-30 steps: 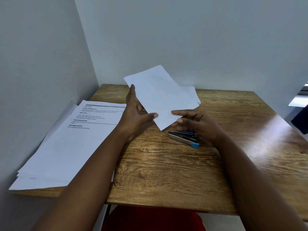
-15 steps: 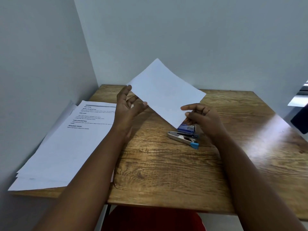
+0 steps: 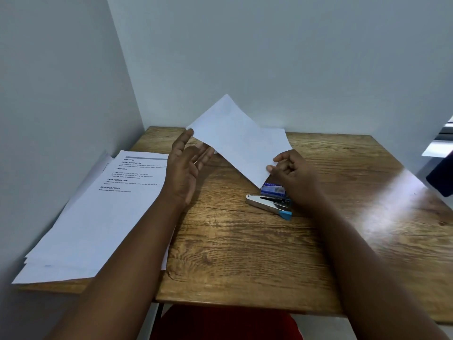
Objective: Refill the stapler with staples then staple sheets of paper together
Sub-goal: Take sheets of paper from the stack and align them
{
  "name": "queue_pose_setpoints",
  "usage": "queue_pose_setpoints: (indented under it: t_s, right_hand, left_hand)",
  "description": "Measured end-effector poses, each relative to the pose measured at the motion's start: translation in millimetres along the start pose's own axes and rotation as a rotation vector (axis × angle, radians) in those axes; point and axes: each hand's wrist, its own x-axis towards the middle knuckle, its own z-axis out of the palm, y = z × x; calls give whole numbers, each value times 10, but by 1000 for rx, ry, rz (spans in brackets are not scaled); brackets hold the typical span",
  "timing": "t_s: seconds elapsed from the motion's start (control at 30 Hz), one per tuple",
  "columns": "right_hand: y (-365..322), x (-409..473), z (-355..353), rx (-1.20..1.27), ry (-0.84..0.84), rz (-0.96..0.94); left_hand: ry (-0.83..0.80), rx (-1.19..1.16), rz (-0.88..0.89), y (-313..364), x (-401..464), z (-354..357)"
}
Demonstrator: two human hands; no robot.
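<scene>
White sheets of paper (image 3: 235, 138) are held tilted above the middle of the wooden table (image 3: 245, 253). My right hand (image 3: 291, 175) pinches their near right corner. My left hand (image 3: 186, 168) is spread open beside their left edge, its fingertips touching that edge. Just below the sheets' near corner lies a small blue staple box (image 3: 273, 190). In front of the box rests a silver stapler (image 3: 268, 204) with a blue end, untouched on the table.
A stack of printed papers (image 3: 98, 212) covers the table's left side and overhangs the front left edge. Walls close in at the left and the back. A red seat (image 3: 220, 325) shows under the front edge.
The sheets have been lifted off the table and tilted up. My right hand has taken their near corner, and the staple box it covered has come into sight.
</scene>
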Motion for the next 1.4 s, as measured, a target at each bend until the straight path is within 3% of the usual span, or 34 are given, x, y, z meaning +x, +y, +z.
queue_pose_setpoints:
  t_s: [0.17, 0.67, 0.8, 1.0, 1.13, 1.4]
  right_hand:
    - [26, 6, 22, -21, -36, 109]
    - [-163, -13, -48, 757, -24, 193]
    - [-150, 3, -22, 730, -30, 226]
    - [-81, 31, -77, 705, -3, 215]
    - [-60, 27, -113, 684, 63, 151]
    - [-57, 26, -144, 395, -129, 40]
  left_hand:
    - [24, -122, -26, -20, -8, 13]
    - [-21, -154, -68, -54, -33, 56]
    - [2, -30, -77, -64, -40, 42]
    - [173, 397, 9, -89, -8, -28]
    - [116, 779, 40, -138, -57, -18]
    - [-37, 577, -73, -132, -99, 32]
